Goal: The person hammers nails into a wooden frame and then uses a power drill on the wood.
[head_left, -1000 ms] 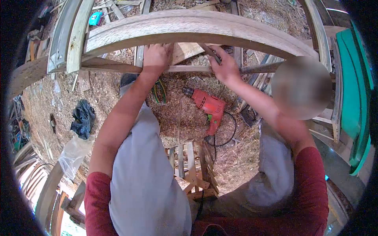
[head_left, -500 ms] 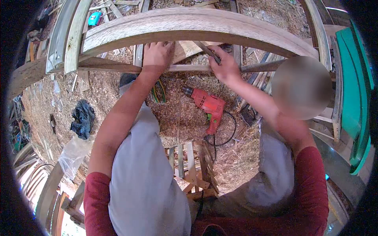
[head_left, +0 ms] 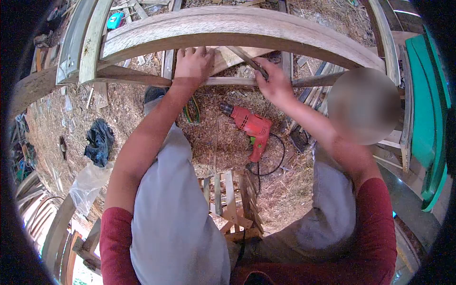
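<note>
Left hand: at 11 o'clock, the hand is palm down, knuckles bent, at the lower edge of the curved rail; whether it grips anything cannot be told.
Right hand: at 1 o'clock, the hand is closed narrow around a slim bar.
Slim bar: slants from the right hand towards 11 o'clock, above the flat board; contact at its far end is unclear.
Curved rail: arches across 12 o'clock, beyond both hands.
Handling: a firm grip with the wrist in line with the bar should give best control; the left fingers are best out of its line, and steady, light pressure seems safer than force.
Drill: on the ground near centre, towards 2 o'clock, chuck pointing to 10.
Pliers: between 10 and 11 o'clock, beside the left forearm.
Black plastic: 9 o'clock.
Green panel: 3 o'clock.
</note>
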### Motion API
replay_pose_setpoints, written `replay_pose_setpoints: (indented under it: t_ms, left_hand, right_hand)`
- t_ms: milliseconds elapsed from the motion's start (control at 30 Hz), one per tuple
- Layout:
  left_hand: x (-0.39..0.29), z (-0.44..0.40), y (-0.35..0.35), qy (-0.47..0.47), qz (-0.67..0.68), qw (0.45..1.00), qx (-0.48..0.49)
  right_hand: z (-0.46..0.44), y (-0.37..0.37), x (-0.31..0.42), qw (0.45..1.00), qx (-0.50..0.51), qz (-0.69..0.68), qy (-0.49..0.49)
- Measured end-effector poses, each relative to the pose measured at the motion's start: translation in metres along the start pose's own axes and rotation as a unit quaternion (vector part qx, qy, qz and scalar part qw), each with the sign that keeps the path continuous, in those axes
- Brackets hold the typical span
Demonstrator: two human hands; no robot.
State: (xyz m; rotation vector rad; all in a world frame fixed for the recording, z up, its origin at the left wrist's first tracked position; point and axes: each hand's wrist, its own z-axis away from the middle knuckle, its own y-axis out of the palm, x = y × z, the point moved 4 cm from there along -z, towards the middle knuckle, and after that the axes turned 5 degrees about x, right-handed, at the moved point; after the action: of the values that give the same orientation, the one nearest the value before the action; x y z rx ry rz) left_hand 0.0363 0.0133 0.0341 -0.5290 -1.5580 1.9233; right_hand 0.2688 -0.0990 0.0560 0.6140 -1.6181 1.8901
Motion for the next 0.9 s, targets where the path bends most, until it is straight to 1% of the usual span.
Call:
replay_pose_setpoints:
  t_ms: [67,200,300,367,400,500,600,667,800,900]
  left_hand:
    - [0.0,0.0,0.001,0.003,0.021,1.0,-0.013]
    - [0.002,0.001,0.006,0.017,0.027,0.997,-0.076]
    - [0.002,0.001,0.006,0.021,0.049,0.995,-0.084]
    - [0.004,-0.001,0.007,0.016,0.04,0.998,-0.045]
    - [0.005,-0.002,0.01,0.014,0.036,0.999,-0.025]
    - [0.006,-0.003,0.013,0.014,0.043,0.999,-0.028]
    - [0.005,-0.002,0.012,0.019,0.056,0.995,-0.08]
    - [0.006,-0.002,0.014,0.021,0.067,0.993,-0.09]
    - [0.007,-0.001,0.01,0.026,0.083,0.992,-0.094]
    - [0.005,-0.001,0.007,0.016,0.072,0.995,-0.067]
  right_hand:
    - [0.002,-0.002,0.003,1.0,0.012,-0.008,0.024]
    - [0.005,-0.004,0.007,1.0,-0.003,-0.025,-0.01]
    - [0.007,-0.007,0.009,0.999,-0.008,-0.038,-0.033]
    - [0.008,-0.007,0.009,0.997,-0.028,-0.041,-0.064]
    - [0.008,-0.008,0.012,0.997,-0.022,-0.041,-0.062]
    - [0.009,-0.011,0.017,0.998,-0.008,-0.037,-0.047]
    - [0.009,-0.01,0.02,0.999,0.007,-0.028,-0.02]
    - [0.009,-0.01,0.019,0.999,0.026,-0.022,0.002]
    - [0.008,-0.007,0.012,0.999,-0.013,-0.007,-0.041]
    - [0.007,-0.006,0.01,0.998,-0.02,0.003,-0.059]
